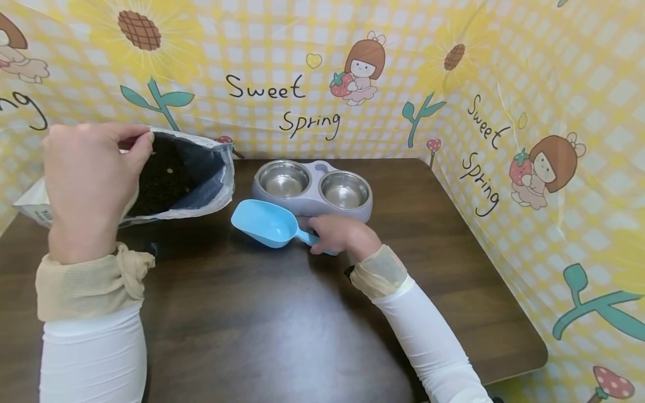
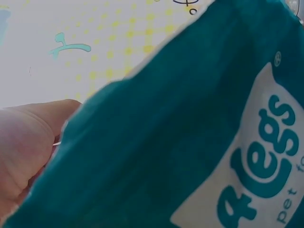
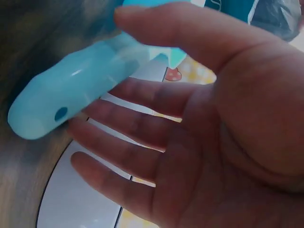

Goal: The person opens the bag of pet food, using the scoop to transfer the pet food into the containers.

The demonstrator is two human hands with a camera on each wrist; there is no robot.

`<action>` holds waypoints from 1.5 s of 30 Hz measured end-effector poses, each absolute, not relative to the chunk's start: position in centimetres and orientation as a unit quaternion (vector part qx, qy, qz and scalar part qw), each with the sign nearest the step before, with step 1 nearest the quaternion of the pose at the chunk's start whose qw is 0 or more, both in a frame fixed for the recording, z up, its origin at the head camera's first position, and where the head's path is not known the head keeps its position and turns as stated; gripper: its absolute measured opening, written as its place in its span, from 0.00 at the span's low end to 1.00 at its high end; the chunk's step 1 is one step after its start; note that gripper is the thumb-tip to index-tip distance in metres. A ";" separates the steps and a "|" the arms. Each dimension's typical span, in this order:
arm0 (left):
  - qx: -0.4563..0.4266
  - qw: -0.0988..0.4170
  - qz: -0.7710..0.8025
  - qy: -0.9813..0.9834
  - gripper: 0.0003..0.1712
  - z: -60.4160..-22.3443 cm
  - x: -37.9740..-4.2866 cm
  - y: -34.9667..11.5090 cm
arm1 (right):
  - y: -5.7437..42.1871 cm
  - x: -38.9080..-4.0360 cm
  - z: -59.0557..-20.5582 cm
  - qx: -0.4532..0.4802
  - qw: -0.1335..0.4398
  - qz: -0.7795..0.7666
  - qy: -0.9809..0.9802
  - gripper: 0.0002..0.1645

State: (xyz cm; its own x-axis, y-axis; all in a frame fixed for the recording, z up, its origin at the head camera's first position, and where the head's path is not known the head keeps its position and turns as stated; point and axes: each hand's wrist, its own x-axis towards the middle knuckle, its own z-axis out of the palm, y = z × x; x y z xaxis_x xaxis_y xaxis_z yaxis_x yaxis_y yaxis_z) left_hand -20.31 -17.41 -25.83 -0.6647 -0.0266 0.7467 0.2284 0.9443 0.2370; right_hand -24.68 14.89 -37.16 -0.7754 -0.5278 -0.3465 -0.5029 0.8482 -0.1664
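Note:
At the left, my left hand [image 1: 90, 187] pinches the rim of a pet food bag [image 1: 214, 170] between thumb and fingers. The bag's mouth gapes, and dark kibble [image 1: 163, 187] shows inside. Its teal printed side [image 2: 142, 137] fills much of the left wrist view. A light blue scoop [image 1: 267, 221] lies on the table, bowl to the left. My right hand [image 1: 345, 232] is at its handle [image 3: 71, 85]; in the right wrist view the thumb and fairly straight fingers lie on either side of the handle, without curling round it.
Just behind the scoop stands a lilac double pet bowl [image 1: 361, 211] with two steel dishes. The brown wooden table [image 1: 242, 336] has a rounded right corner. Yellow checked printed sheeting [image 1: 282, 33] hangs behind and to the right.

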 end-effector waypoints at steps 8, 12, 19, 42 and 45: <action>-0.058 0.406 -0.162 -0.898 0.17 -26.0 -20.2 -17.3 | 14.7 -25.0 -37.8 -0.265 0.198 -0.029 0.943 0.08; -0.058 0.408 -0.163 -0.897 0.17 -25.9 -20.2 -17.3 | 14.6 -25.3 -38.0 -0.267 0.194 -0.032 0.943 0.07; -0.064 0.409 -0.165 -0.895 0.17 -25.7 -20.1 -17.3 | 14.7 -25.5 -38.0 -0.279 0.184 -0.035 0.942 0.07; -0.078 0.384 -0.158 -0.906 0.16 -25.8 -20.2 -17.2 | 20.0 -22.2 -28.4 -0.356 0.077 -0.186 0.912 0.09; -0.078 0.389 -0.161 -0.904 0.15 -25.8 -20.1 -17.2 | 19.9 -20.5 -26.3 -0.339 0.038 -0.210 0.916 0.08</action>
State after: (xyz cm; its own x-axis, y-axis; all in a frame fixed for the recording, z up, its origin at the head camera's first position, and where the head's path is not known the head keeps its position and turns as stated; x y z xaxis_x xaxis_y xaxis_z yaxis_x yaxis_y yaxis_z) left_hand -20.14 -17.23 -25.79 -0.6851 0.0161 0.7283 0.2662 0.9361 0.2297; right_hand -20.48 19.87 -26.26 -0.7676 -0.6368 0.0722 -0.6047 0.6824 -0.4107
